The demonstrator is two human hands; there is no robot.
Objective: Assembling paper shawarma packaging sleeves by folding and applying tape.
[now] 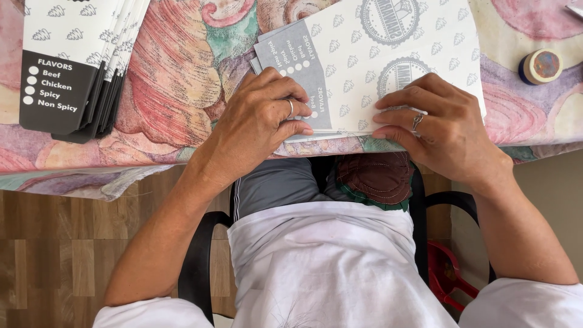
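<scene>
Both hands press flat on a printed paper sheet at the near edge of the table: the left hand (264,118) lies curled over the sheet's grey panel with the fingertips pushing down on its lower edge, and the right hand (440,124) rests with fingers spread and bent along the same edge, pinning rather than gripping it. Each hand wears one ring. The paper sheet (388,54) is thin, matte and white, flat and roughly rectangular, patterned with small grey leaf-like marks, two round stamp-like emblems and one grey panel bearing a column of white dots; a second layer edge peeks out under its left corner, so how many sheets lie there cannot be told. At the far left a stack of like printed sheets (82,58) fans out, its dark panels overlapping; the count is unclear. The table carries a glossy floral tablecloth (176,73) in pink, red and green swirls. One round roll of tape (540,65) sits well apart at the right. Below, the person's white garment, grey trousers, a black chair arm and wood-pattern floor show.
</scene>
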